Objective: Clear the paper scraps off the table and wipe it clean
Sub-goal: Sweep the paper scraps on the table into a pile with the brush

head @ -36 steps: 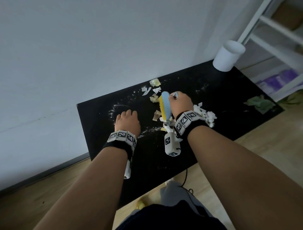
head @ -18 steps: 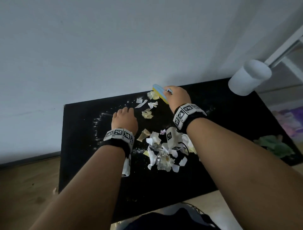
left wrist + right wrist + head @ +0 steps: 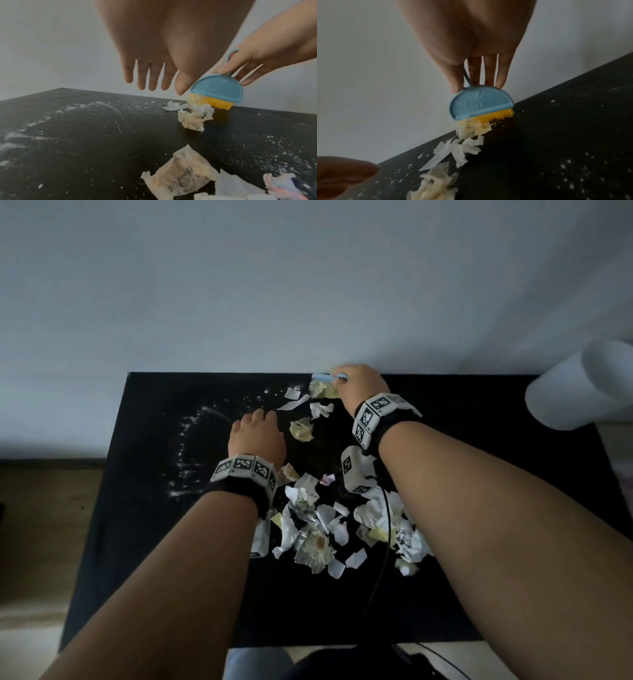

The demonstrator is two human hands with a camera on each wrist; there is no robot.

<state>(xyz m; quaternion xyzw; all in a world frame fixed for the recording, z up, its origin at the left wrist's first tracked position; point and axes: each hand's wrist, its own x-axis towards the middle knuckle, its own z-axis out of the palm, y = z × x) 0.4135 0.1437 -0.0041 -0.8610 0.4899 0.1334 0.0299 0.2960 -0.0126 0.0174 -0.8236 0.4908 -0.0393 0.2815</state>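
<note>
Black and dusted with white powder, the table (image 3: 479,542) is carrying a gathered heap of paper scraps (image 3: 318,529) near its front edge, while a few stray pieces (image 3: 301,429) are lying toward the wall. Flat and relaxed, the left hand (image 3: 257,436) is hovering just above the surface, probably to fence the strays in. Pinching the blue brush (image 3: 479,104) by its thin handle, the right hand (image 3: 359,385) is setting the yellow bristles (image 3: 494,116) behind a crumpled yellowish scrap (image 3: 471,128) at the back edge, likely to drag it toward the heap.
</note>
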